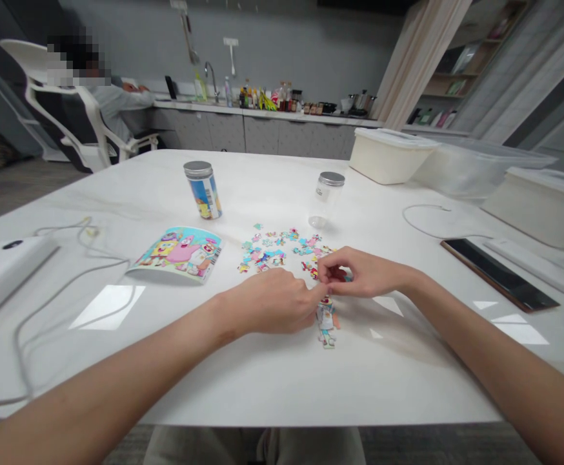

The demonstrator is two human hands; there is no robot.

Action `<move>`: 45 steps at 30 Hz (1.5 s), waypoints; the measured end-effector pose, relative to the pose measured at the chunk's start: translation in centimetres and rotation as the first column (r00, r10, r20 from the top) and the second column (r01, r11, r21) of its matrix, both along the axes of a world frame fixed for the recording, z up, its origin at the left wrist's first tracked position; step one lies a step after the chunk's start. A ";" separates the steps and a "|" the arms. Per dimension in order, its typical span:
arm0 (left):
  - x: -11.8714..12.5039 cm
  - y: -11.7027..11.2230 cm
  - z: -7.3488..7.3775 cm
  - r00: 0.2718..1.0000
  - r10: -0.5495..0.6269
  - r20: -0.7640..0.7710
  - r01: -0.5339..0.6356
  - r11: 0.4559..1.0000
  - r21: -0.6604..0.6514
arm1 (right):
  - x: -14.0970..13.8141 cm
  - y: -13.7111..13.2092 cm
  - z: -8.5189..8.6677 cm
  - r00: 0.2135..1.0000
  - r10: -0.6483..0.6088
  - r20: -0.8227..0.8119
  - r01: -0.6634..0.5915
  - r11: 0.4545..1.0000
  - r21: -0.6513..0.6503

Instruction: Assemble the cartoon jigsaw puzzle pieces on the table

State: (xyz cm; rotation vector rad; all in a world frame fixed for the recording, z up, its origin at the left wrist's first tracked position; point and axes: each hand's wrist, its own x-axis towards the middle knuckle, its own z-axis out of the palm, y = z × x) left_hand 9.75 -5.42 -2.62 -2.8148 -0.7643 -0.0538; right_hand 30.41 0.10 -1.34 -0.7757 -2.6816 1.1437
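Observation:
My left hand (275,302) and my right hand (357,272) meet over a small joined strip of puzzle pieces (327,321) on the white table (272,381). Both hands have their fingers curled in a pinch on pieces at the top of that strip. Several loose puzzle pieces (282,248) lie scattered just beyond the hands. A curled picture sheet with cartoon figures (180,252) rests to the left of them.
A labelled jar with a metal lid (203,189) and a clear jar (328,197) stand behind the pieces. White device and cable (6,265) at left; phone (497,274) and storage bins (391,154) at right. A person sits in a chair at the back left (112,103).

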 end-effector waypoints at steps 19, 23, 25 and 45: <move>-0.3 0.3 -0.4 1.000 0.026 -0.003 -0.025 0.997 0.075 | 0.1 0.2 0.1 0.998 0.039 -0.047 -0.035 0.997 0.064; -0.3 0.3 -0.3 1.000 -0.011 0.002 0.010 0.999 0.050 | -0.1 0.3 -0.1 0.988 -0.107 -0.113 0.108 0.994 -0.002; -0.3 0.3 -0.1 1.000 -0.025 0.003 0.025 1.000 0.019 | -0.1 0.6 -0.2 0.953 -0.265 -0.145 0.269 0.963 0.008; -0.2 -0.1 0.0 0.992 -0.110 -0.059 0.107 0.992 -0.062 | 0.6 1.6 -0.1 0.631 -0.765 -0.124 0.756 0.572 0.319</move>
